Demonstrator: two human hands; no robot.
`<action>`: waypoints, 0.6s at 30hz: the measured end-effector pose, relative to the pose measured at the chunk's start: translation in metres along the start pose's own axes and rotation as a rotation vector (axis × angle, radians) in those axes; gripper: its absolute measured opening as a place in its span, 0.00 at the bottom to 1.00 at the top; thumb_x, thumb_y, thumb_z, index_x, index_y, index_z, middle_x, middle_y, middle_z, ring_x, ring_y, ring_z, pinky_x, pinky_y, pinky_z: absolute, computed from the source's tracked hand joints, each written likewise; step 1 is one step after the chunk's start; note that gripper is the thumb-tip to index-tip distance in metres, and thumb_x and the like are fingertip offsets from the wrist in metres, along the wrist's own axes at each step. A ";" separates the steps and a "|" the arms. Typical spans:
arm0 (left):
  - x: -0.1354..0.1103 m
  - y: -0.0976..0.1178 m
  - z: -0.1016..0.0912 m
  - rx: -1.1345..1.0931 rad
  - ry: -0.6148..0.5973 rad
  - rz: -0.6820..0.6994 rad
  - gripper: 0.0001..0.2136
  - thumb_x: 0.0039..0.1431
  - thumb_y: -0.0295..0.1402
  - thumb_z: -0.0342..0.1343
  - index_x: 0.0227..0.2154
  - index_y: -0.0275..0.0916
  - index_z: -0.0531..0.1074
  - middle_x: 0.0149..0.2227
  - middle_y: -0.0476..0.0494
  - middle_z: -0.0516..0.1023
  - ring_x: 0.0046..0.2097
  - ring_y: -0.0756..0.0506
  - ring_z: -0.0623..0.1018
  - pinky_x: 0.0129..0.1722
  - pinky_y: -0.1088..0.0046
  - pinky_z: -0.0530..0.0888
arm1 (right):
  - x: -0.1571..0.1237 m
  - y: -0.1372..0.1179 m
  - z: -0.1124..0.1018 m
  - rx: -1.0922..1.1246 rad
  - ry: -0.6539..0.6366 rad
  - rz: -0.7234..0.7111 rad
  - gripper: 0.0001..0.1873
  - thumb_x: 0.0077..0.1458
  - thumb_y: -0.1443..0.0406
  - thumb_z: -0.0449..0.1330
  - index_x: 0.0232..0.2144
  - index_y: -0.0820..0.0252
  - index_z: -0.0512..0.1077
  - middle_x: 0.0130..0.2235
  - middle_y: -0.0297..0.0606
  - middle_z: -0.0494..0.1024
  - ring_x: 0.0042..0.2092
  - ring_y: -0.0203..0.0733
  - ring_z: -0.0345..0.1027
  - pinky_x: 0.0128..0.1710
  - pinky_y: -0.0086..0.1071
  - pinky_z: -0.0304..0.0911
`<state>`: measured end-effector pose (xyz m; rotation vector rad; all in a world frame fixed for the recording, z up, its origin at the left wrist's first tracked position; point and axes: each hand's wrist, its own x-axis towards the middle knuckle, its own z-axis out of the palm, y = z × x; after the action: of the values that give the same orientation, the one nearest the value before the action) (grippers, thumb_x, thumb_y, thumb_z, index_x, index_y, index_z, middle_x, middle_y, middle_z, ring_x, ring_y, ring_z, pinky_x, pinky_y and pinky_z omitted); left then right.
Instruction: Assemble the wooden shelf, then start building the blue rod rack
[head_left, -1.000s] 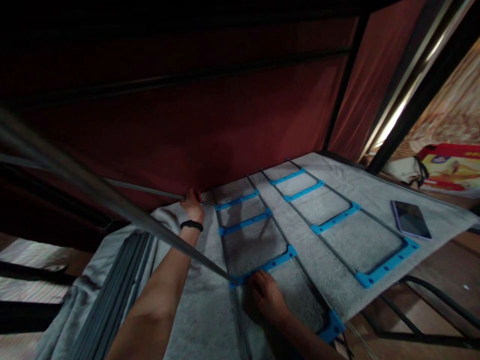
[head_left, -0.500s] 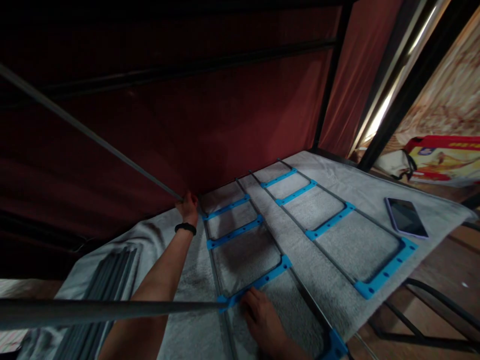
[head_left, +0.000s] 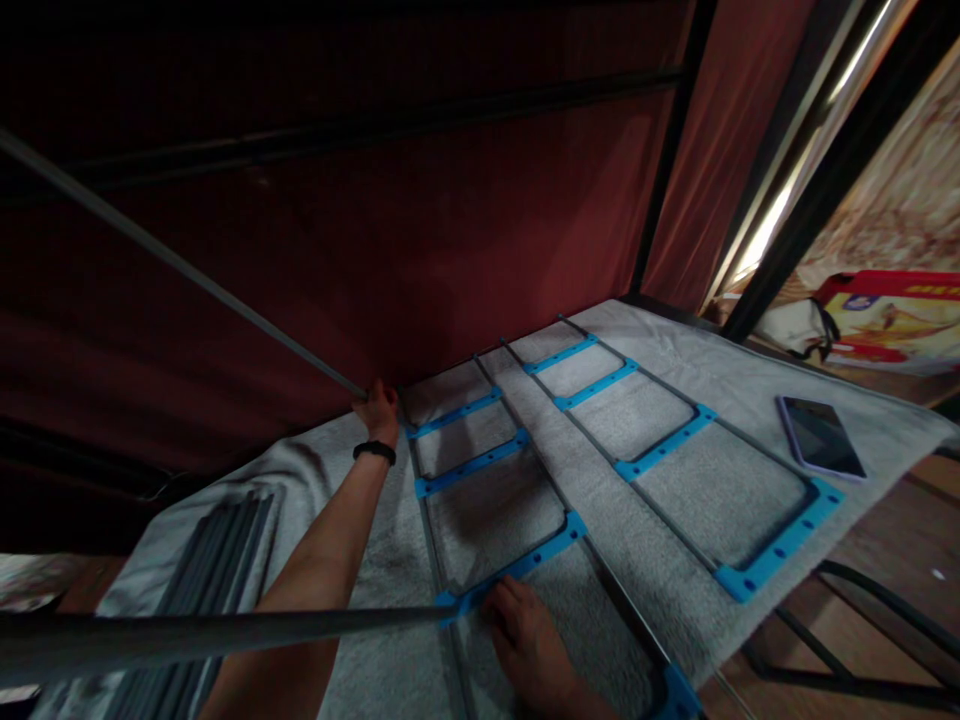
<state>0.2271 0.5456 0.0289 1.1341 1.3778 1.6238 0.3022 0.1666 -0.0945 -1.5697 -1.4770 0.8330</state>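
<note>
Two ladder-like frames of grey rods and blue plastic crosspieces lie on a grey towel (head_left: 390,560). My left hand (head_left: 379,408), with a black band on the wrist, is closed round the end of a long grey rod (head_left: 187,272) at the near frame's far blue crosspiece (head_left: 453,414). That rod rises up and to the left. My right hand (head_left: 529,640) presses fingers down on a nearer blue crosspiece (head_left: 517,572), where a second grey rod (head_left: 187,638) plugs in and runs off to the left.
The second frame (head_left: 667,440) lies to the right. A phone (head_left: 821,437) rests near the towel's right edge. A bundle of grey rods (head_left: 217,540) lies at left. A dark red curtain hangs behind. A red bag (head_left: 892,315) sits at far right.
The view shifted. The near rod in the lower crosspiece swung from slanting up-left to lying nearly level. The far rod rose in the left hand. Both hands kept their places.
</note>
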 end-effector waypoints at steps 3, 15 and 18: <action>0.001 -0.001 0.000 0.000 0.010 0.007 0.15 0.56 0.38 0.51 0.17 0.40 0.57 0.18 0.54 0.61 0.20 0.54 0.61 0.21 0.77 0.57 | 0.000 -0.002 -0.002 0.001 -0.006 0.000 0.12 0.55 0.75 0.53 0.38 0.58 0.70 0.42 0.38 0.74 0.45 0.40 0.68 0.47 0.32 0.62; 0.007 -0.011 0.005 0.022 -0.048 0.052 0.17 0.56 0.37 0.51 0.15 0.41 0.55 0.15 0.54 0.57 0.18 0.55 0.58 0.19 0.77 0.53 | -0.002 -0.002 -0.002 0.000 -0.016 0.028 0.18 0.50 0.77 0.50 0.39 0.56 0.71 0.44 0.37 0.75 0.47 0.40 0.68 0.49 0.32 0.62; 0.008 -0.013 0.008 0.013 -0.056 0.031 0.18 0.56 0.40 0.51 0.16 0.41 0.54 0.15 0.54 0.58 0.18 0.55 0.59 0.19 0.77 0.54 | -0.004 0.000 0.000 -0.007 -0.002 0.016 0.19 0.50 0.78 0.50 0.40 0.56 0.71 0.44 0.37 0.75 0.47 0.40 0.68 0.49 0.32 0.63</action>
<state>0.2316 0.5582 0.0176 1.2054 1.3429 1.5951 0.3013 0.1625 -0.0949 -1.5882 -1.4723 0.8393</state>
